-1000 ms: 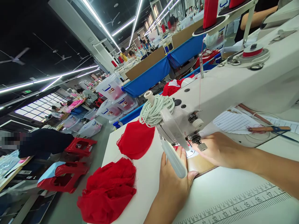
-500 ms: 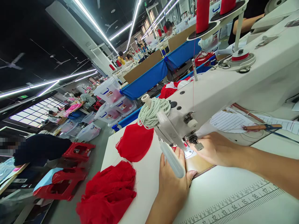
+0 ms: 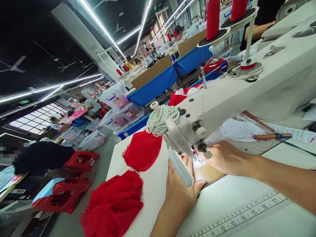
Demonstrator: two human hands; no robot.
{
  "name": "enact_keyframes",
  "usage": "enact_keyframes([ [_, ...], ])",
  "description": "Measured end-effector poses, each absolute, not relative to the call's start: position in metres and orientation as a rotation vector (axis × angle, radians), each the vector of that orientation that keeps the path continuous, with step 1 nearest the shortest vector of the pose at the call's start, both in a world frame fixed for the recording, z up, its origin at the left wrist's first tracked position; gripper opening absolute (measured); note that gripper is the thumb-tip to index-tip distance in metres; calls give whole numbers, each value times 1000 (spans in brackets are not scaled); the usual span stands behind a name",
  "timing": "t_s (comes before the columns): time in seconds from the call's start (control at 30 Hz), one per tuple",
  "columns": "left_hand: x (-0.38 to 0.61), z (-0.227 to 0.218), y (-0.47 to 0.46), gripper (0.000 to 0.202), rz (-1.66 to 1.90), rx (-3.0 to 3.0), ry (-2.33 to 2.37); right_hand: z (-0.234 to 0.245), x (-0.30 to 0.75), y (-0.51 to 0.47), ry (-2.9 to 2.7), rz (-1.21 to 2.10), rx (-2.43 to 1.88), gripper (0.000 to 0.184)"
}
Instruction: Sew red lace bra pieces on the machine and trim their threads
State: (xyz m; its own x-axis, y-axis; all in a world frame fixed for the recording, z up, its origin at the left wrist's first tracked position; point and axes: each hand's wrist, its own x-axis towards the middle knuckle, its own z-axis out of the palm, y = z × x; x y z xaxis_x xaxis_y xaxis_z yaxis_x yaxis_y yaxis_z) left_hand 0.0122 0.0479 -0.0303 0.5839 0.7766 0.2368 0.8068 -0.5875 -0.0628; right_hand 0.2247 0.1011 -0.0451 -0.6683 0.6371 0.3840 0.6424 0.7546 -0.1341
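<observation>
Both hands sit flat on the sewing table (image 3: 242,210) at the needle area of the white sewing machine (image 3: 237,89). Left hand (image 3: 181,192) lies palm down, fingers straight & relaxed, grasping nothing, fingertips up by the presser foot – partly behind the machine's white lamp tube (image 3: 181,168). Right hand (image 3: 225,157) reaches in from the right, fingers extended under the machine head; can't tell if they pinch anything. Small piece at the needle is mostly hidden. Red lace piece (image 3: 142,151) lies near the table's left edge; red fabric pile (image 3: 113,205) at its front-left corner. Printed ruler (image 3: 249,215) runs along the front edge. Cord coil (image 3: 161,120) wraps the machine's end.
</observation>
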Motion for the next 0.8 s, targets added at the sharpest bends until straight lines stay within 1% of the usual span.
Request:
enact_keyframes([
  [0.2,11,-36,48,63,-326,-2641,-1423,-45,226,99,-2520,-23,-935,20],
  [0.37,11,-35,46,64,-308,-2630,-1362,-45,225,99,-2480,-44,-932,24],
  [0.53,15,-29,41,63,-321,-2570,-1376,-45,226,98,-2499,-89,-881,21],
  [0.7,26,-18,32,73,-392,-2473,-1386,-37,225,90,-2516,-175,-808,23],
  [0.8,24,-25,19,74,-358,-2380,-1458,-35,225,87,-2496,-238,-792,27],
])
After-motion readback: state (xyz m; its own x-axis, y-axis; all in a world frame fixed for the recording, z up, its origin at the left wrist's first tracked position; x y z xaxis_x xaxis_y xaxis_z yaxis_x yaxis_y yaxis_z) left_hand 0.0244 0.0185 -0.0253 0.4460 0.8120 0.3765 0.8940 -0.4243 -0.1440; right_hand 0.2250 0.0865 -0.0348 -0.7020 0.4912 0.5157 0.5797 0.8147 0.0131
